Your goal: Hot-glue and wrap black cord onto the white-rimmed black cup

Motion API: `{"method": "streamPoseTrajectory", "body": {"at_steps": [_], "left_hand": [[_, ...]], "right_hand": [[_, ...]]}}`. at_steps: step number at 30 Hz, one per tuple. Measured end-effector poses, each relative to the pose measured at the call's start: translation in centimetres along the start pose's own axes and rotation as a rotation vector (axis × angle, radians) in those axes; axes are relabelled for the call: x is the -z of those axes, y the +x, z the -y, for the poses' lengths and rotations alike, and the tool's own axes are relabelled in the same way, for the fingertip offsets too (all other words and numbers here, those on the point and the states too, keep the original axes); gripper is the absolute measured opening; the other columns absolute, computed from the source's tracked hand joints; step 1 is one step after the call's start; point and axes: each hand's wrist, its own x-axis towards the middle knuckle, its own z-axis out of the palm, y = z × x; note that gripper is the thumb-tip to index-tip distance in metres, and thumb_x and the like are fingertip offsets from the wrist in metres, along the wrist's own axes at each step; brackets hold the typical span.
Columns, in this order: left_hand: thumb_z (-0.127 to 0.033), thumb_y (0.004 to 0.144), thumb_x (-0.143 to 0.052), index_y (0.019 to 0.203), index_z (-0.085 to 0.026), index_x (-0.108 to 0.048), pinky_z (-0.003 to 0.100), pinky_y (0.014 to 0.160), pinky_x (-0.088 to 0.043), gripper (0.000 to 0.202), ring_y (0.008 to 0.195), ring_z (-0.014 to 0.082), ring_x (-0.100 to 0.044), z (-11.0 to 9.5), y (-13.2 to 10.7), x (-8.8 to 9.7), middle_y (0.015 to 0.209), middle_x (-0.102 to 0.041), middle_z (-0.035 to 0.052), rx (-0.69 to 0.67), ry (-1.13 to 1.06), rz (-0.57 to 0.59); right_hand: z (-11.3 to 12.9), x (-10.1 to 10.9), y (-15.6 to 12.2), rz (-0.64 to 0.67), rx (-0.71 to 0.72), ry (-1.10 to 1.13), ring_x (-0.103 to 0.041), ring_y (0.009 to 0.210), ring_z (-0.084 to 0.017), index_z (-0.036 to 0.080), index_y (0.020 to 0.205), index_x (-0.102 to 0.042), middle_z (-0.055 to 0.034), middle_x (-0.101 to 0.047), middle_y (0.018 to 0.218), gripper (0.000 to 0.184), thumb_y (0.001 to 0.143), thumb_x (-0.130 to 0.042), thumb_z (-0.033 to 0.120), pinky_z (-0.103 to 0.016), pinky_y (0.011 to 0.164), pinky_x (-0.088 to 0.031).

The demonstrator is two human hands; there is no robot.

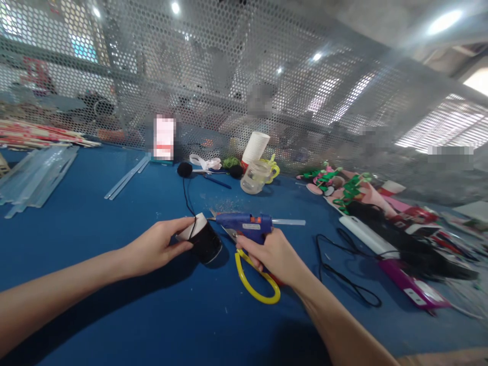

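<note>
With the left grip [158, 246], closed on it between thumb and fingers, pinches a cup [207, 245] at the middle of the tabletop [152, 325]. Tilts its white end up and left, its black end down and right, on a long axis slanting between. Has a black cord [187, 195] across the white end, leading up to a black pompom [185, 169].

Aims a blue glue gun [238, 221] leftward, long axis nearly level, just beside the cup; cannot tell contact from a narrow gap there. Clasps the gun's handle in the right grip [275, 254], above yellow-handled scissors [253, 292], with a clear glue stick [292, 222] jutting right.

Shows blue on the tabletop, carrying from left to right clear strips [38, 175], a clear jar [253, 179], green-and-pink craft pieces [353, 193] and a purple box [414, 284]. Faces a perforated metal screen [213, 66], then, at upper right, a bright ceiling light [445, 22].
</note>
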Motion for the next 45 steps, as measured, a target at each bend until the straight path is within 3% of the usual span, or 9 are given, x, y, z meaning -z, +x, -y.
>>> {"method": "streamPoseTrajectory", "body": {"at_steps": [5, 9, 16, 21, 24, 27, 31, 37, 45], "left_hand": [[-0.021, 0.077, -0.045, 0.097, -0.014, -0.049, 0.024, 0.075, -0.039, 0.022, 0.089, 0.0191, -0.052, 0.1, 0.0, -0.2, 0.094, -0.058, 0.0047, 0.013, 0.019, -0.036], [-0.021, 0.077, -0.046, 0.100, -0.014, -0.049, 0.024, 0.073, -0.039, 0.024, 0.087, 0.0187, -0.053, 0.1, 0.0, -0.3, 0.094, -0.059, 0.0043, 0.016, 0.038, -0.050], [-0.021, 0.076, -0.046, 0.103, -0.014, -0.047, 0.027, 0.070, -0.040, 0.027, 0.084, 0.0197, -0.055, -0.3, -0.2, -0.5, 0.093, -0.060, 0.0056, 0.021, 0.082, -0.084], [-0.019, 0.075, -0.046, 0.109, -0.013, -0.043, 0.029, 0.070, -0.040, 0.034, 0.085, 0.0215, -0.055, -0.3, -0.3, -0.7, 0.097, -0.059, 0.0080, 0.008, 0.114, -0.105], [-0.018, 0.075, -0.046, 0.107, -0.012, -0.044, 0.030, 0.068, -0.041, 0.032, 0.082, 0.0216, -0.055, -0.1, -0.3, -0.9, 0.094, -0.060, 0.0086, -0.037, 0.143, -0.104], [-0.017, 0.075, -0.046, 0.106, -0.011, -0.044, 0.029, 0.067, -0.041, 0.031, 0.080, 0.0212, -0.055, -0.1, -0.3, -0.9, 0.092, -0.060, 0.0087, -0.089, 0.168, -0.117], [-0.015, 0.075, -0.045, 0.098, -0.011, -0.048, 0.029, 0.066, -0.041, 0.024, 0.078, 0.0213, -0.055, -0.2, -0.4, -0.9, 0.086, -0.060, 0.0085, -0.139, 0.230, -0.125], [-0.017, 0.076, -0.045, 0.110, -0.010, -0.044, 0.030, 0.073, -0.042, 0.035, 0.087, 0.0217, -0.055, 0.1, -0.4, -0.7, 0.099, -0.059, 0.0105, -0.101, 0.138, -0.108], [-0.022, 0.076, -0.044, 0.115, -0.012, -0.042, 0.032, 0.083, -0.038, 0.040, 0.099, 0.0223, -0.051, 0.5, 0.0, -0.7, 0.110, -0.055, 0.0106, -0.009, 0.049, -0.093]], "right_hand": [[-1.4, 0.9, 1.8, -0.112, 0.047, 0.176, -0.045, 0.038, -0.008, 0.016, 0.062, -0.049, 0.0053, -0.049, 0.043, 0.018, 0.065, -0.057, 0.032, -0.021, 0.042, -0.039], [-2.8, 1.7, 3.8, -0.268, 0.009, 0.027, -0.056, 0.058, -0.014, 0.015, 0.067, -0.053, -0.0036, -0.061, 0.066, 0.025, 0.065, -0.055, 0.040, -0.024, 0.054, -0.043], [-4.6, 2.0, 6.2, -0.334, -0.107, -0.290, -0.052, 0.039, -0.016, 0.017, 0.050, -0.049, -0.0027, -0.051, 0.040, 0.028, 0.071, -0.049, 0.036, -0.028, 0.047, -0.039], [-2.9, 1.8, 5.6, -0.425, 0.024, -0.462, -0.054, 0.084, -0.028, 0.013, 0.066, -0.057, -0.0161, -0.060, 0.078, 0.015, 0.071, -0.052, 0.026, -0.038, 0.073, -0.035], [0.1, 0.7, 4.9, -0.319, 0.205, -0.462, -0.051, 0.090, -0.021, 0.017, 0.075, -0.060, -0.0084, -0.060, 0.089, 0.018, 0.074, -0.049, 0.032, -0.031, 0.080, -0.034], [3.1, -1.4, 5.0, -0.029, 0.483, -0.330, -0.053, 0.083, -0.017, 0.018, 0.069, -0.060, -0.0051, -0.061, 0.082, 0.034, 0.081, -0.036, 0.038, -0.028, 0.075, -0.037], [5.0, -4.2, 6.1, 0.257, 0.440, -0.203, -0.052, 0.061, -0.013, 0.015, 0.061, -0.059, -0.0031, -0.058, 0.064, 0.042, 0.079, -0.035, 0.045, -0.025, 0.057, -0.038], [4.9, -3.8, 5.1, 0.072, 0.378, -0.004, -0.051, 0.063, -0.011, 0.014, 0.071, -0.063, -0.0026, -0.059, 0.071, 0.025, 0.076, -0.045, 0.031, -0.023, 0.059, -0.037], [2.2, -2.2, 3.5, -0.064, 0.312, 0.092, -0.039, 0.048, -0.008, 0.015, 0.066, -0.058, 0.0025, -0.047, 0.054, 0.025, 0.071, -0.051, 0.038, -0.022, 0.046, -0.032]]}}
